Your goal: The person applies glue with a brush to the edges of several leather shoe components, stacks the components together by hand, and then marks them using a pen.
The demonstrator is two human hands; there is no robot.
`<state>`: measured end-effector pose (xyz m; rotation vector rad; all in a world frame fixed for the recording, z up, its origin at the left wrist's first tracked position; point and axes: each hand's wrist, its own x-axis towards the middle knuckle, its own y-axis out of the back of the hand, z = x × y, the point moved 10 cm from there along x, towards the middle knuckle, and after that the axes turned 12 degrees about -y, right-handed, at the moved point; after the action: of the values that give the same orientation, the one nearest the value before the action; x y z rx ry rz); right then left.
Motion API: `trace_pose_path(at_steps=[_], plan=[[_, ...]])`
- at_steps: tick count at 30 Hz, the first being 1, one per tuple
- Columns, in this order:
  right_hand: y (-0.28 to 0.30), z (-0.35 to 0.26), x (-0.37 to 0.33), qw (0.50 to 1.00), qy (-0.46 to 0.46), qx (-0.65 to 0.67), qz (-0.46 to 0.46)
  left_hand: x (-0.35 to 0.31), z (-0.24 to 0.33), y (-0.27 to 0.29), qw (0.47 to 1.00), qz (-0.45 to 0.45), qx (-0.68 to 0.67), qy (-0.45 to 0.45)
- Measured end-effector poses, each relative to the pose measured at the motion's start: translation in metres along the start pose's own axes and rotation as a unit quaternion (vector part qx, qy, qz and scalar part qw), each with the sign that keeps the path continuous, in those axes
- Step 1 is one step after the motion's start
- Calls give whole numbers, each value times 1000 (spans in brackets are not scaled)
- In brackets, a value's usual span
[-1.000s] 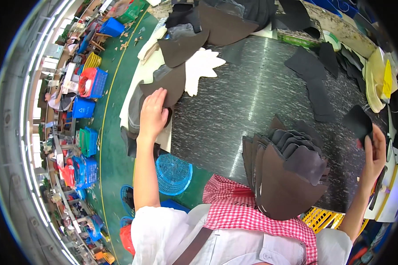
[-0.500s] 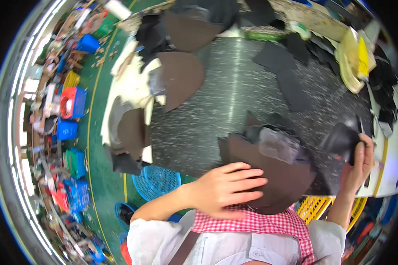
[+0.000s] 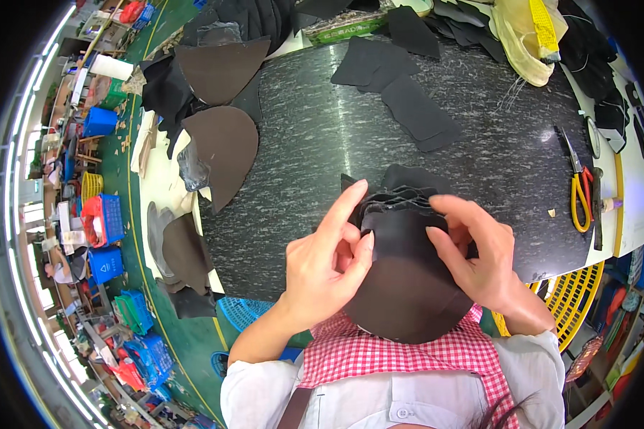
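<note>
In front of me lies a stack of rounded dark brown leather-like pieces (image 3: 408, 297), its near edge over my checked apron. A small, smooth black piece (image 3: 401, 232) rests on top. My left hand (image 3: 325, 261) is at its left side, thumb tip against the edge, index finger stretched forward and other fingers curled. On the right side, my right hand (image 3: 479, 250) has the edge between thumb and bent fingers. Wavy layered black edges (image 3: 401, 196) show just beyond the piece.
Yellow-handled scissors (image 3: 579, 200) lie at the right of the dark speckled table (image 3: 300, 157). Flat black pieces (image 3: 418, 107) are farther back. More brown pieces (image 3: 222, 150) lie left. Yellow (image 3: 579, 307) and blue baskets (image 3: 243, 312) stand below the table edge.
My right hand has come in from the right with the black piece, now on the brown stack. My left hand has moved up from the stack's near left to the piece's edge.
</note>
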<state>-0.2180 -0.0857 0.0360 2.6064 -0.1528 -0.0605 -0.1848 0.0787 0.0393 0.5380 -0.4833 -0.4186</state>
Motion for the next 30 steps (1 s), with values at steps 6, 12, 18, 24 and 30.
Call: trace_pose_path(at_steps=[6,12,18,24,30], plan=[[-4,-3,1,997,75,-27,18,-3,-9,-4,1000,10,-13,-3],[-6,-2,7,997,59,-42,12,2,-13,-8,1000,-8,-7,13],[12,-17,20,987,100,-126,21,19,-1,32,971,4,219,-94],[-7,6,89,929,256,-255,82,14,-128,107,837,42,546,-2],[4,22,87,956,239,-171,26,16,-111,105,913,8,408,22]])
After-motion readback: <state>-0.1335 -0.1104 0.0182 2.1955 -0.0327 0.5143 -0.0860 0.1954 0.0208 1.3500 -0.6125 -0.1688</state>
